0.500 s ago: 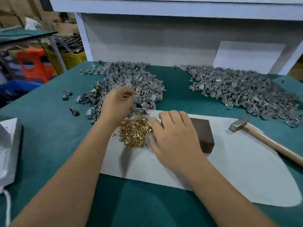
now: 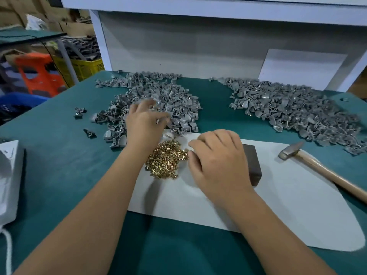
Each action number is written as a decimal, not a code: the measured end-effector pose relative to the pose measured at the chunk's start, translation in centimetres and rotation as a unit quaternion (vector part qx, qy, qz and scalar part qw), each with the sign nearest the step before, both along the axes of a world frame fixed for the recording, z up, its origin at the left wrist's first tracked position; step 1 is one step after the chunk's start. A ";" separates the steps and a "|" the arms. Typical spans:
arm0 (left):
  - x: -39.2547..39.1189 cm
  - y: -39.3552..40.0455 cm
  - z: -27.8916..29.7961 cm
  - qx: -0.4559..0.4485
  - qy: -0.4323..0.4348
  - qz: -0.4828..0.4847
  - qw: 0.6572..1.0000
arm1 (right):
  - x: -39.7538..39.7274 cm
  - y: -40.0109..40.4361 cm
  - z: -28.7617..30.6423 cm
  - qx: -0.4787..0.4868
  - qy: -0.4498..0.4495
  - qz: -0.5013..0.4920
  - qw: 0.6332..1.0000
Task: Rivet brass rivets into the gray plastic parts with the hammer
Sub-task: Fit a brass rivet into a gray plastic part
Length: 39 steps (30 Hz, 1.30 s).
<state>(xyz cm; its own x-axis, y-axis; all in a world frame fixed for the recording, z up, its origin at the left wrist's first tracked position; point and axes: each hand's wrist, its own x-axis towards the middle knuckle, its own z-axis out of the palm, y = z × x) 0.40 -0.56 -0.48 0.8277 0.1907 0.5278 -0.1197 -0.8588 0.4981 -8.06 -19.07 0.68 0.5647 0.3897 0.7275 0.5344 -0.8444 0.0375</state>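
Left hand (image 2: pixel 143 124) over near edge of left pile of gray plastic parts (image 2: pixel 158 104), fingers blurred, spread into the parts; cannot tell if anything is gripped. Right hand (image 2: pixel 218 163) palm-down on white sheet (image 2: pixel 288 205), fingers curled at right edge of brass rivets (image 2: pixel 165 161); fingertips hidden, grasp cannot be told. Rivets heaped on sheet between both hands. Dark block (image 2: pixel 253 165) on sheet, partly under right hand. Hammer (image 2: pixel 309 163) lying untouched right of block, head on sheet, wooden handle running off toward right edge. Second pile of gray parts (image 2: pixel 297 108) far right on green table (image 2: pixel 59 165). Few stray dark parts (image 2: pixel 79 112) left of left pile.
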 end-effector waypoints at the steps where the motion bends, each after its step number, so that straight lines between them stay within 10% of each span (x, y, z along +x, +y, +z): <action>1: -0.4 -0.3 0.6 -0.046 -0.020 0.000 0.999 | -0.1 0.1 -0.1 -0.021 0.010 0.000 1.000; 5: -1.9 -2.5 3.0 -0.357 -0.027 -0.112 0.927 | -0.9 2.5 -1.1 -0.118 0.073 0.013 0.990; 14: -1.6 -7.1 4.2 -0.610 -0.008 -0.185 0.771 | -0.5 2.3 -1.1 -0.114 0.100 0.018 0.988; 24: -1.9 -5.9 1.9 -0.495 0.027 -0.186 0.848 | 0.1 1.1 -0.9 0.066 0.010 0.061 0.996; 32: -2.7 -8.9 1.5 -0.474 0.054 -0.269 0.837 | 1.8 -4.7 1.6 0.411 0.193 0.011 0.891; 39: -3.1 -9.7 0.6 -0.411 0.064 -0.284 0.864 | 2.7 -5.9 1.5 0.441 0.288 0.031 0.849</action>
